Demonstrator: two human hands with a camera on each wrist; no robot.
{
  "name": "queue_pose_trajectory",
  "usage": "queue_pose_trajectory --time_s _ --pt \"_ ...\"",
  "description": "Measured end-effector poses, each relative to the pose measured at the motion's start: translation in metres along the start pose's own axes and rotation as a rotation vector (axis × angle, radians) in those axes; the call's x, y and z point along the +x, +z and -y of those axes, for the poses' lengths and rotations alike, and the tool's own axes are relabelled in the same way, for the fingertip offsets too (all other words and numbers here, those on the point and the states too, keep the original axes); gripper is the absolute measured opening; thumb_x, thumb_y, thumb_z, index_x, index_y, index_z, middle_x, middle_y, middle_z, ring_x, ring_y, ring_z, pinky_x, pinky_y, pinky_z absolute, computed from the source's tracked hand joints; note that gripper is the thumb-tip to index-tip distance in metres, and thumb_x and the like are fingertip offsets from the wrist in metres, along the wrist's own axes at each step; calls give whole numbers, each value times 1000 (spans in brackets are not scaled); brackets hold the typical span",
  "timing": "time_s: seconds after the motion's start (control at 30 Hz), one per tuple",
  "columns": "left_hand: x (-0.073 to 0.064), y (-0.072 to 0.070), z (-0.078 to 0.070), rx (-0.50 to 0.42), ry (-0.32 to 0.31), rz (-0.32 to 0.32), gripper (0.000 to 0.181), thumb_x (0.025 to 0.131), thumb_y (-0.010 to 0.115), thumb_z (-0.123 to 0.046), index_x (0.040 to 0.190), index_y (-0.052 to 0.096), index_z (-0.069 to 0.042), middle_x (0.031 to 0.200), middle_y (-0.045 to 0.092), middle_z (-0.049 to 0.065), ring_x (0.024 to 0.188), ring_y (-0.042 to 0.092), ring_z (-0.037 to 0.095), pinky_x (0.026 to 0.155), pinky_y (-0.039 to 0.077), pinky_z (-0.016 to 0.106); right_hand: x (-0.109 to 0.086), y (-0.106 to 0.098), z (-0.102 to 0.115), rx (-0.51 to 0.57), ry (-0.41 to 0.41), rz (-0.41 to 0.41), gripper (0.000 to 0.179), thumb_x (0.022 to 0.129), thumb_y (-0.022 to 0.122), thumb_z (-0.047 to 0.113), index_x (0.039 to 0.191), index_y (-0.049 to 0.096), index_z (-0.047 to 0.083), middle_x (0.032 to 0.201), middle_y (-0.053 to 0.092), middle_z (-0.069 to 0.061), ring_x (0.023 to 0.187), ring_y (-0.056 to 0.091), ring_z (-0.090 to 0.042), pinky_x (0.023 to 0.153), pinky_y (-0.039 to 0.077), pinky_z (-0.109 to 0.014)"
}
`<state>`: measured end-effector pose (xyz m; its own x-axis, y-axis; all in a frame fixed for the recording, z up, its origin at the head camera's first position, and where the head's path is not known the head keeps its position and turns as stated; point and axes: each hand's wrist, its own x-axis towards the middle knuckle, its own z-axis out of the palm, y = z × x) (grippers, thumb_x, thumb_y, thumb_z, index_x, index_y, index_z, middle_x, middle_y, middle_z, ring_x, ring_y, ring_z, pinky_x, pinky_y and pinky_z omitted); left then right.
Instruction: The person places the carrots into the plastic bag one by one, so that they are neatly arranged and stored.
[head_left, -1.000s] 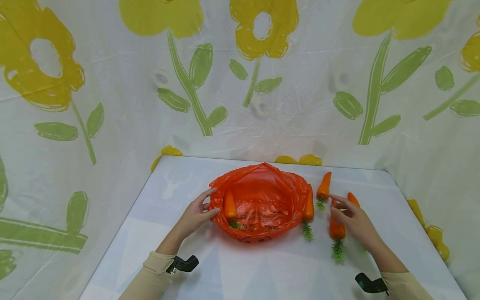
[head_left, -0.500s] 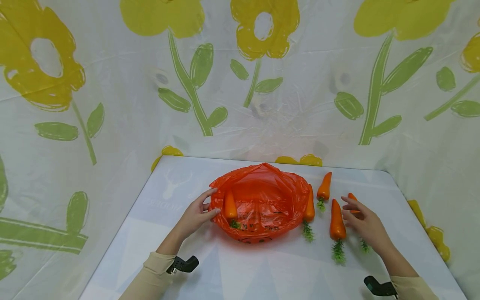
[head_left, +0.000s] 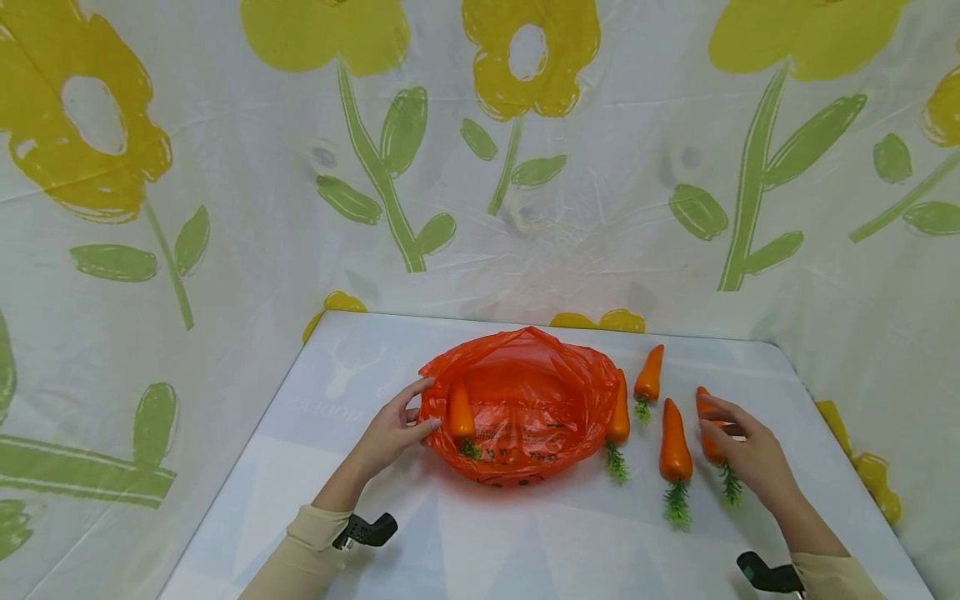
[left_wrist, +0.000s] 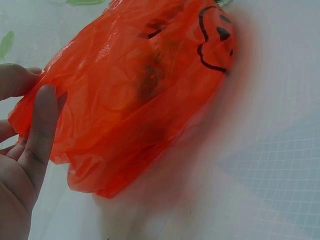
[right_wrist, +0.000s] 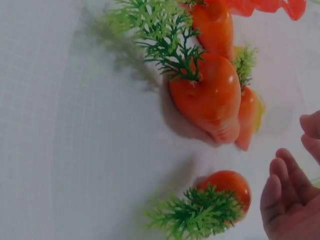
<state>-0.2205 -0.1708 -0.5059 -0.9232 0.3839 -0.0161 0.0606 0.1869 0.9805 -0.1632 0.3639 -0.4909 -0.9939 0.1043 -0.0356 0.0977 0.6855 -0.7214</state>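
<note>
A red plastic bag (head_left: 536, 383) lies with its mouth wide open in the head view. My left hand (head_left: 390, 429) pinches its left edge, thumb (left_wrist: 44, 112) on the near side and fingers behind. One toy carrot (head_left: 461, 408) shows inside the bag; another toy carrot (head_left: 618, 408) lies right against its right side. My right hand (head_left: 753, 458) hovers over the rightmost toy carrot (head_left: 705, 403), partly covering it. In the right wrist view its fingers are loosely bent and apart from that carrot, whose green top (right_wrist: 200, 212) points away from the hand.
Two more toy carrots, a smaller carrot (head_left: 649, 372) farther back and a larger carrot (head_left: 675, 446) nearer, lie between the bag and my right hand. The white table (head_left: 480, 550) ends at a flower-printed curtain (head_left: 570, 250). Black wrist cameras sit on both sleeves.
My right hand has moved rightward, off the larger carrot and over to the rightmost one. My left hand and the bag have stayed in place.
</note>
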Motion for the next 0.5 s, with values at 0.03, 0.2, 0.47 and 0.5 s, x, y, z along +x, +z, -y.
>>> queue_pose_trajectory --time_s 0.03,0.2,0.47,0.5 --pt "0 0 0 -1 -1 -1 71 97 72 -17 157 35 -12 134 59 26 95 67 25 75 60 28 0 0 -2 -8 2 -11 64 105 54 43 155 41 6 139 52 -29 115 50 -40 69 50 -13" --pt "0 0 0 -7 1 -1 70 97 72 -17 157 35 -13 138 56 25 97 67 25 77 60 28 2 -3 -13 -68 19 -54 59 106 54 39 152 44 4 138 50 -31 113 49 -43 70 54 -21" --pt "-1 0 1 -16 1 -2 70 97 72 -16 157 35 -12 137 57 26 97 67 23 77 60 28 5 -8 -22 -73 122 56 69 105 51 45 155 36 -1 151 29 -38 129 36 -57 95 47 -68" --pt "-1 0 1 -16 2 -2 70 97 72 -16 157 35 -12 137 57 26 98 67 24 77 60 28 5 -9 -23 -70 133 72 70 105 51 46 155 34 -1 152 28 -39 130 35 -57 97 46 -69"
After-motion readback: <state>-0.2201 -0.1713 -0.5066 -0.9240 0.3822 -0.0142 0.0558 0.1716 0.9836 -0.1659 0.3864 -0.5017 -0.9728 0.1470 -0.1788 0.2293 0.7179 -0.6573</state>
